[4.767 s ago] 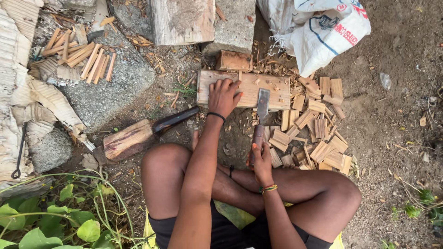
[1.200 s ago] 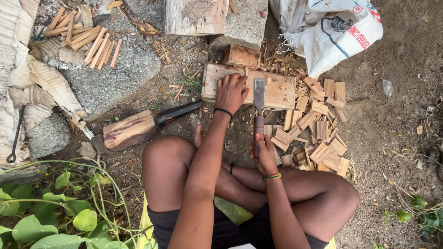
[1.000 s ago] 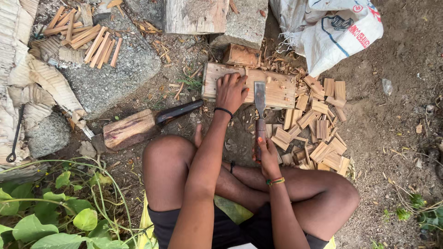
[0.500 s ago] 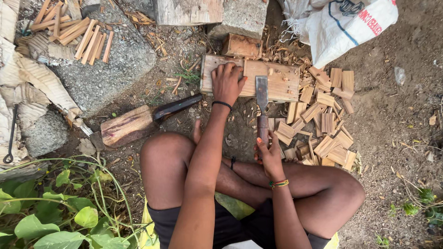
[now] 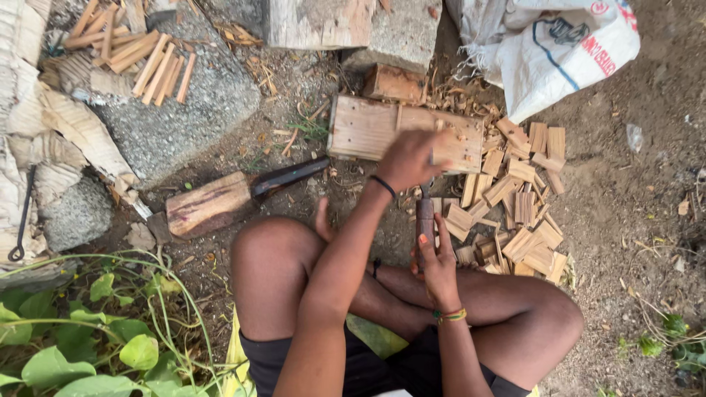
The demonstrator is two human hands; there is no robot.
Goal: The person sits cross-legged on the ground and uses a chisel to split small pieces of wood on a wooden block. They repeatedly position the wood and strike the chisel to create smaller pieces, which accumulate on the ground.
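— Wooden block (image 5: 368,131) lies on the ground. The left hand (image 5: 412,158) presses down on it, fingers curled.
— The right hand (image 5: 440,259) grips the chopper (image 5: 425,219) tight. It might slip and cut those fingers.

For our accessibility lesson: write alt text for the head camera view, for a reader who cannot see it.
Seen from above, a seated person's left hand rests on a flat wooden block while the right hand grips a chopping knife by its handle. A pile of split wood pieces lies on the dirt beside them.
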